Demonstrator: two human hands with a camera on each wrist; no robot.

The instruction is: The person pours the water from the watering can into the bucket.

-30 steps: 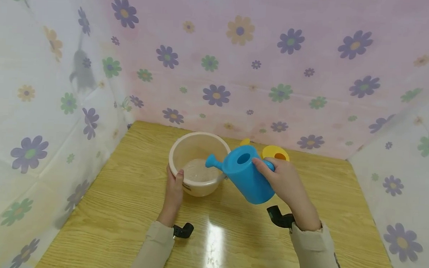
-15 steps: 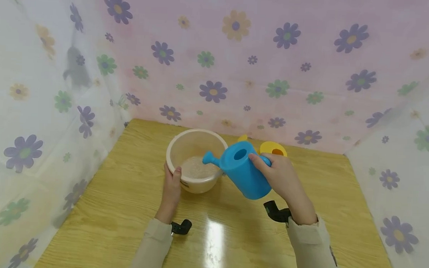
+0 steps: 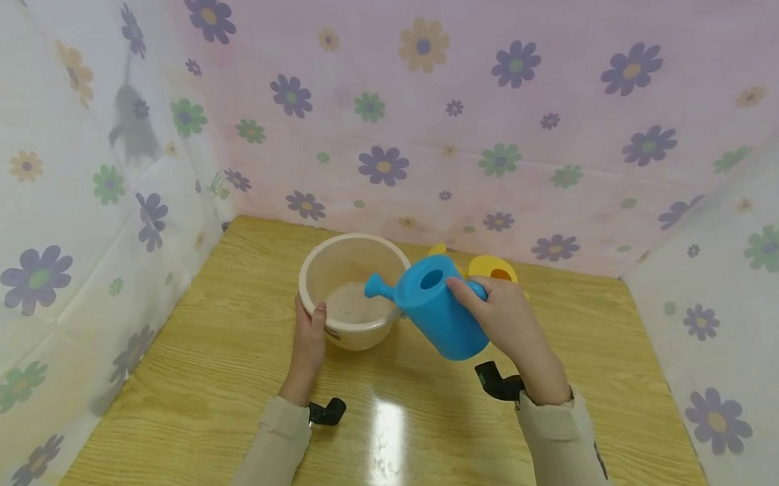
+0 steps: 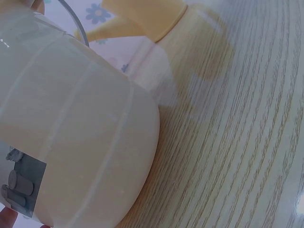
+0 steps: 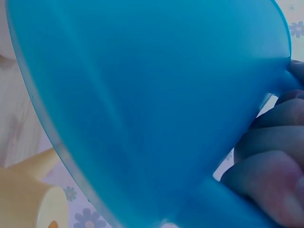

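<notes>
Head view: fingers of the right hand [image 3: 513,321] wrap round the handle [image 3: 477,290] of the blue watering can [image 3: 437,314], those of the left hand [image 3: 307,344] grip the bucket [image 3: 364,340], and the spout [image 3: 381,289] hangs over it above the desk [image 3: 229,337], barely shifted since half a second ago, suggesting steady pouring.

Wood-grain table [image 3: 214,380]: yellowish, glossy;
Cream bucket [image 3: 362,339]: upright;
Yellow watering can [image 4: 149,18]: near back edge, right of bucket
</notes>
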